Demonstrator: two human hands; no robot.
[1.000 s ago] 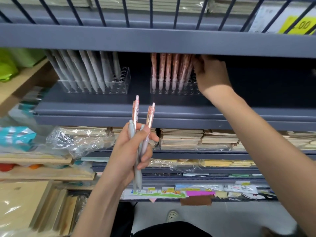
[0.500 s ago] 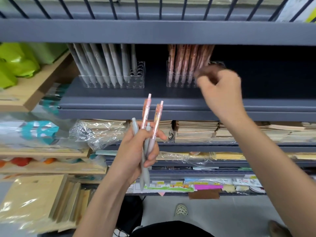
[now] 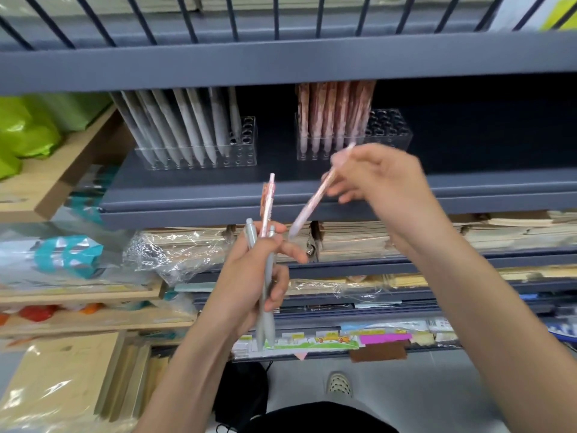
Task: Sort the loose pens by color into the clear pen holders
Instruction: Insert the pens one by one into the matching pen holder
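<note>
Nearest, below the front edge of the shelf (image 3: 468, 185), the left hand (image 3: 246, 282) was curled round a small bundle. It held what looked like two grey pens (image 3: 267, 310) pointing down and one pink pen (image 3: 269, 198) rising above the knuckles towards the shelf edge.

Just right of it, level with that front edge, the right hand (image 3: 387, 189) pinched a second pink pen (image 3: 309, 207) near its upper end. The pen hung slanted, its lower tip close to the left fingers but apart from them. Motion blur hid exactly which fingers did the pinching.

Farther back, on the shelf, stood the two clear holders. The grey holder (image 3: 246, 151) on the shelf's left was packed with stored grey pens (image 3: 187, 129) leaning left, and had a few open holes at its right end. The pink holder (image 3: 390, 129), nearer the shelf's middle, carried stored pink pens (image 3: 331, 117) in its left half, and its right half showed empty holes.

By this look the sorting was mostly done, since each holder held one colour only. Four loose pens seemed to be left. The pink one in the right hand would likely go first into the pink holder's free holes, then the other pink, then the greys into the few holes left in the grey holder.
</note>
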